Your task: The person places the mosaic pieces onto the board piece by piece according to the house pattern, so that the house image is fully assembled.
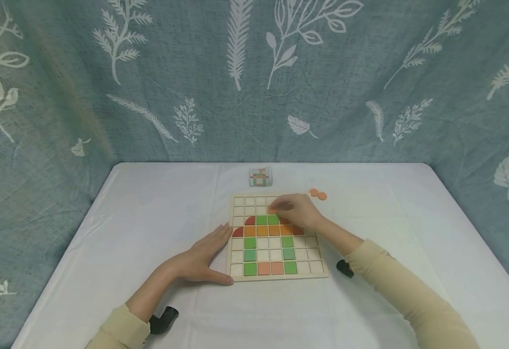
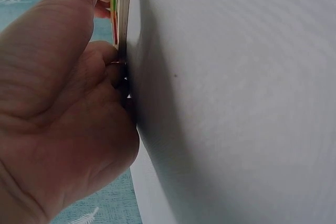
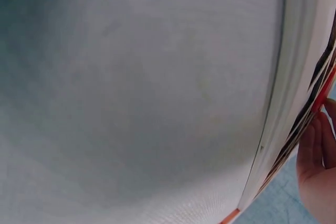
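Observation:
A light wooden grid board [image 1: 278, 278] lies on the table, its square cells partly filled with green, orange, red and pink pieces. My left hand [image 1: 203, 256] rests flat beside it, fingers straight, the fingertips and thumb at the left edge. In the left wrist view the palm of that hand [image 2: 73, 124] faces the board's side. Over the upper part of the grid, my right hand [image 1: 299, 211] pinches a small orange piece [image 1: 272, 210] between thumb and fingers, low over a cell. Part of the upper right of the board is hidden under this hand.
Two round orange pieces [image 1: 318, 194] lie beyond the board's upper right corner. Behind the board is a small picture card [image 1: 261, 177] showing a coloured grid pattern. A white cloth [image 1: 171, 194] covers the table, and a teal leaf-patterned curtain [image 1: 219, 116] hangs behind it.

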A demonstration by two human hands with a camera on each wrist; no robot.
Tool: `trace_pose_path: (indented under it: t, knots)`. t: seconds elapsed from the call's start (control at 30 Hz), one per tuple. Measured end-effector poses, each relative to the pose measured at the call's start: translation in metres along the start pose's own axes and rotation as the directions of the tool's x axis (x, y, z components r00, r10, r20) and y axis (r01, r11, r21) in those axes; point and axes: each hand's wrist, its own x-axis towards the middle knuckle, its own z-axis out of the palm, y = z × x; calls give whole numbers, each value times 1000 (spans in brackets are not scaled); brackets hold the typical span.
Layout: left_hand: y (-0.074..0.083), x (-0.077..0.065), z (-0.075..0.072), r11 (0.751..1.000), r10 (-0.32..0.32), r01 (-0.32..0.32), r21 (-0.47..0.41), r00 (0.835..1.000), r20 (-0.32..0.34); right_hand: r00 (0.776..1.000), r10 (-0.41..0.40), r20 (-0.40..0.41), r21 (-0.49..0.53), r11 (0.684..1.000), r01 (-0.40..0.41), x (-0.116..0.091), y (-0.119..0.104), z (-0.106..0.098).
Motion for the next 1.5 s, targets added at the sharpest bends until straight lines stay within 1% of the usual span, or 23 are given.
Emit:
trace_pose_path:
  t: [0.07,0.17,0.27,0.37,0.47,0.57,0.67,0.73,0.77,0.87,1.0,1.3,1.4,1.5]
  knots:
    - [0,0,0,1000,-1,1,-3,1000,-1,1000,-1,4,0,1000,1,-1,-1,0]
    - [0,0,0,1000,1,-1,-5,1000,-2,1000,21,0,6,1000,-21,-2,-2,0]
    - [0,0,0,1000,3,-3,-4,1000,-4,997,76,-25,49,996,-75,-5,-1,-1]
    - [0,-1,0,1000,3,-3,-6,1000,-6,985,155,-79,108,983,-146,-10,2,-7]
    - [1,-1,0,1000,-1,1,-6,1000,-7,957,249,-152,153,962,-226,-17,7,-17]
    - [0,0,1,1000,-9,9,-3,1000,-7,914,341,-218,187,934,-304,-23,16,-31]
    - [0,0,2,1000,-20,20,3,1000,-7,874,421,-242,216,902,-374,-29,28,-45]
    - [-1,1,3,1000,-24,24,11,1000,-6,858,453,-242,204,888,-411,-32,36,-52]
    - [-1,1,3,1000,-24,24,15,1000,-6,854,461,-241,181,886,-427,-33,40,-54]
    - [-2,1,2,1000,-14,14,20,1000,-6,854,465,-233,99,885,-455,-35,50,-59]
    - [-2,2,3,1000,-9,9,21,1000,-6,864,448,-231,26,890,-455,-34,60,-59]
    - [-2,1,4,1000,-11,11,2,1000,-6,881,391,-265,-36,909,-414,-29,58,-58]
    - [-3,1,3,1000,-7,7,7,1000,-7,878,387,-281,-41,909,-414,-29,57,-58]
    - [-3,1,2,1000,-4,5,9,1000,-6,869,394,-299,-9,909,-416,-29,54,-56]
